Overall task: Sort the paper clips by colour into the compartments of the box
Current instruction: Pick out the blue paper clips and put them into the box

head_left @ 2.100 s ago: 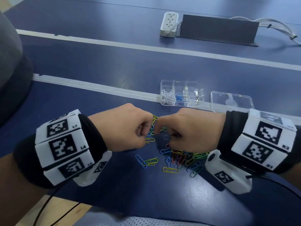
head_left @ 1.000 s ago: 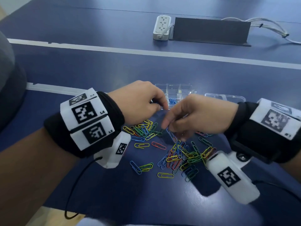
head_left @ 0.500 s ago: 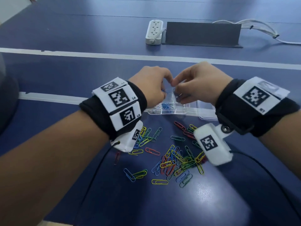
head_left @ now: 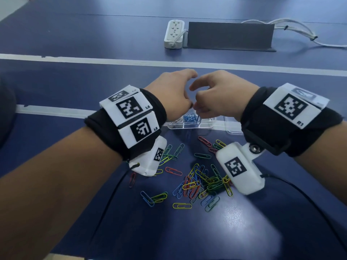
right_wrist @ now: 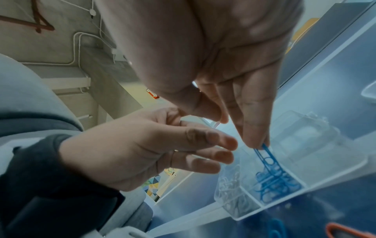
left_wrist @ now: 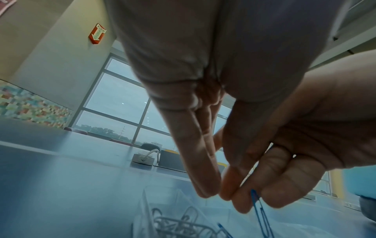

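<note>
A blue wire paper clip [right_wrist: 264, 153] is pinched at its top end by the fingertips [right_wrist: 256, 139] of the right hand [head_left: 219, 94], and it hangs over the compartment of blue clips [right_wrist: 274, 182] in the clear plastic box [head_left: 204, 125]. The left hand [head_left: 172, 92] is kept just beside, fingers nearly straight and loose, with nothing held. White clips [right_wrist: 231, 186] fill the neighbouring compartment at the box's end. The mixed coloured paper clips [head_left: 202, 182] lie on the dark blue table [head_left: 75, 81], nearer to the person, close to the box's near edge. A clear lid [head_left: 232, 128] lies beside the box.
</note>
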The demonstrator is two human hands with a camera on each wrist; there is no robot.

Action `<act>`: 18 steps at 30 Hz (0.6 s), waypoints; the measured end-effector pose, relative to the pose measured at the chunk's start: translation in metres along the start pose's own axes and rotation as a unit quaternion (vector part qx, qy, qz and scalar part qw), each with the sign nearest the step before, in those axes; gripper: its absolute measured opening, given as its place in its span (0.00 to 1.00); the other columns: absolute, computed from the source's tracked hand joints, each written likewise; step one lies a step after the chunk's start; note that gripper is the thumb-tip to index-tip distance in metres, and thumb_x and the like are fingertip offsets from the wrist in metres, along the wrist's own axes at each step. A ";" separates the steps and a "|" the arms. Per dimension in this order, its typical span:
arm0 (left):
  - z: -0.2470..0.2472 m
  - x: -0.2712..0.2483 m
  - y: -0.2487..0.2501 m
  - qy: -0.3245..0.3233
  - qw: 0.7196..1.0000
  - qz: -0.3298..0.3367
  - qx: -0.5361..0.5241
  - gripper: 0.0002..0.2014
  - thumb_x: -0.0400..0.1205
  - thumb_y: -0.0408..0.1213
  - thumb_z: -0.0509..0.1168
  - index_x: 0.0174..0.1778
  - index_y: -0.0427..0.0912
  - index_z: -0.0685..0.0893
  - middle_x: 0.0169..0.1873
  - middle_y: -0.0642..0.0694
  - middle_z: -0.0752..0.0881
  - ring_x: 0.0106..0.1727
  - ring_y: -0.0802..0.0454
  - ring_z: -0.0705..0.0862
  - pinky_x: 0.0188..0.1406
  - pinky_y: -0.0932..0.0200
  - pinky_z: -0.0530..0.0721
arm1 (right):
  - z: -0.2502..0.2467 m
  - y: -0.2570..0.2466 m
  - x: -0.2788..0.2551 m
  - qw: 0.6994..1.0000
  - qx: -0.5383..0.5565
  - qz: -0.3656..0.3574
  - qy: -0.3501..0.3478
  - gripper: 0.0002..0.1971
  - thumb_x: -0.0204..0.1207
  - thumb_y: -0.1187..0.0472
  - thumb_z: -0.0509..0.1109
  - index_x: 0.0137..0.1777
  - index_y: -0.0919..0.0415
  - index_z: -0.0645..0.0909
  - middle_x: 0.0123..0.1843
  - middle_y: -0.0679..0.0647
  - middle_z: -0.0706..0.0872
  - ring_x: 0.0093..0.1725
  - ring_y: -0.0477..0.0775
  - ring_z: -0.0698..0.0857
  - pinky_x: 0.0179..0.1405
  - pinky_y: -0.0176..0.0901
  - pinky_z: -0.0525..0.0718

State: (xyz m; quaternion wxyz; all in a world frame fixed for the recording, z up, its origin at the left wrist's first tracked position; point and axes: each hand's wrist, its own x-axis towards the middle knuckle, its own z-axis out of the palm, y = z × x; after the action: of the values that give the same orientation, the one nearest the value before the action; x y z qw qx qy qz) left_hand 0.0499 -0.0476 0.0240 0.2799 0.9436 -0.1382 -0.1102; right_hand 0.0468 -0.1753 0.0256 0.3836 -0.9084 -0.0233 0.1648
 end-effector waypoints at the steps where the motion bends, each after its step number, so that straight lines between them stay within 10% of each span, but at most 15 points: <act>1: -0.001 -0.001 -0.002 0.003 1.000 -0.001 -0.009 0.27 0.77 0.33 0.65 0.73 0.52 0.69 0.46 0.47 0.88 0.45 0.49 0.86 0.54 0.52 0.85 | 0.001 0.001 0.001 1.000 0.009 -0.001 -0.001 0.20 0.73 0.70 0.60 0.64 0.61 0.79 0.53 0.64 0.88 0.52 0.65 0.89 0.55 0.60 0.88; 9: -0.008 -0.015 -0.018 0.032 0.999 0.006 -0.007 0.10 0.77 0.38 0.65 0.54 0.48 0.80 0.33 0.51 0.86 0.28 0.66 0.79 0.36 0.66 0.80 | 0.004 0.005 -0.003 0.998 -0.010 -0.055 -0.005 0.19 0.72 0.71 0.56 0.37 0.47 0.82 0.48 0.59 0.89 0.51 0.66 0.88 0.57 0.60 0.86; 13: -0.007 -0.026 -0.022 -0.011 0.997 0.029 0.073 0.04 0.75 0.43 0.68 0.44 0.51 0.84 0.27 0.56 0.79 0.28 0.67 0.74 0.35 0.63 0.71 | 0.003 0.006 -0.012 0.982 -0.160 -0.094 0.014 0.15 0.72 0.66 0.61 0.41 0.48 0.87 0.40 0.51 0.88 0.42 0.52 0.82 0.47 0.36 0.77; 18: -0.009 -0.036 -0.033 -0.099 0.982 0.018 0.157 0.02 0.73 0.43 0.70 0.36 0.51 0.86 0.26 0.56 0.81 0.30 0.65 0.77 0.30 0.69 0.72 | 0.027 0.004 -0.030 0.936 -0.321 -0.133 -0.059 0.08 0.70 0.53 0.70 0.44 0.52 0.89 0.43 0.54 0.91 0.44 0.57 0.86 0.47 0.42 0.84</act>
State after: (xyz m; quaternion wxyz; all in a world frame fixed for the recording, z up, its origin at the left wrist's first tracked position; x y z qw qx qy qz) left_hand 0.0249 -0.0052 0.0180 0.1155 0.9575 -0.1979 -0.1752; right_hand 0.0098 -0.1641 0.0136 0.0885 -0.9603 -0.2184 0.1496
